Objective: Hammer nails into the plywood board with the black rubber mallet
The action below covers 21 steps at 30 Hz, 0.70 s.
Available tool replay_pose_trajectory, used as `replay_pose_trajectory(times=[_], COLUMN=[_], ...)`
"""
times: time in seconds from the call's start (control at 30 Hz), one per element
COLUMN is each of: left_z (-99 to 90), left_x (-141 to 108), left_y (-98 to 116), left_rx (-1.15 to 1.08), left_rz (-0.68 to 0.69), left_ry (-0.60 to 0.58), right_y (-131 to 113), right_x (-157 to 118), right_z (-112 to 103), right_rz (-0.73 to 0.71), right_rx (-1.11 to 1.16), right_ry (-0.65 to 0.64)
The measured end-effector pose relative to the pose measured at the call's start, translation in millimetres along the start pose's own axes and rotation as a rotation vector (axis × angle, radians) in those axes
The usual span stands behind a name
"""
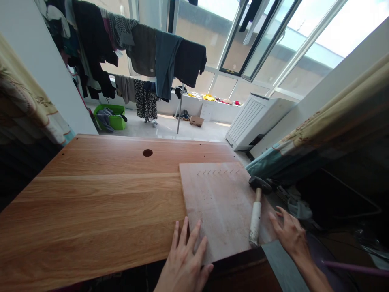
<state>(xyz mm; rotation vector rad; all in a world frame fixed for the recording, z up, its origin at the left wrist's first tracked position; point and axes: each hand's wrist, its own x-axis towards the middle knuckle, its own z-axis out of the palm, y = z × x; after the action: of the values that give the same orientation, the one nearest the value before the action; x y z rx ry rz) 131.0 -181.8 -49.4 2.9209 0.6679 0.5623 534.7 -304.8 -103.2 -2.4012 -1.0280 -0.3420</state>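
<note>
My left hand (187, 256) lies with its fingers spread over the front left corner of a pale wooden board (219, 219). Along the far part of that board runs a row of several thin nails (219, 172), slanting in the view. A mallet (255, 219) with a black head and a white-wrapped handle rests on the board's right side, the head at the far end. To its right is my right hand (288, 233), thumb and fingers apart and slightly bent, by the right edge. Nothing shows in it. A flat grey strip (279, 259) lies just beside its wrist.
The board lies on a wood-grain table (100, 211) with a round hole (147, 153) near its far edge. Beyond are hanging clothes (164, 56), a green basket (117, 121) and a white ribbed cabinet (252, 121). Curtains (328, 109) hang on both sides.
</note>
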Motion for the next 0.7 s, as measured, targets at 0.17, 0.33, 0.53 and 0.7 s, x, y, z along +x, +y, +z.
replay_pose_trajectory(times=[0.17, 0.33, 0.53, 0.7], left_z=[-26.2, -42.6, -58.0, -70.7], left_x=[-8.2, -8.7, -15.4, -47.7], left_y=[-20.2, -37.5, -53.8, -49.9], left_rx=[-0.055, -0.129, -0.099, -0.042], left_rz=[-0.133, -0.341, -0.465, -0.49], left_ry=[0.062, 0.145, 0.146, 0.138], right_y=[-31.1, -63.4, -94.6, -114.9], right_x=[-25.6, -45.8, -60.1, -73.6], right_z=[-7.5, -8.4, -15.7, -26.8], right_rz=[-0.111, -0.196, -0.235, -0.254], right_rx=[0.014, 0.053, 0.13, 0.17], right_ry=[0.021, 0.047, 0.026, -0.027])
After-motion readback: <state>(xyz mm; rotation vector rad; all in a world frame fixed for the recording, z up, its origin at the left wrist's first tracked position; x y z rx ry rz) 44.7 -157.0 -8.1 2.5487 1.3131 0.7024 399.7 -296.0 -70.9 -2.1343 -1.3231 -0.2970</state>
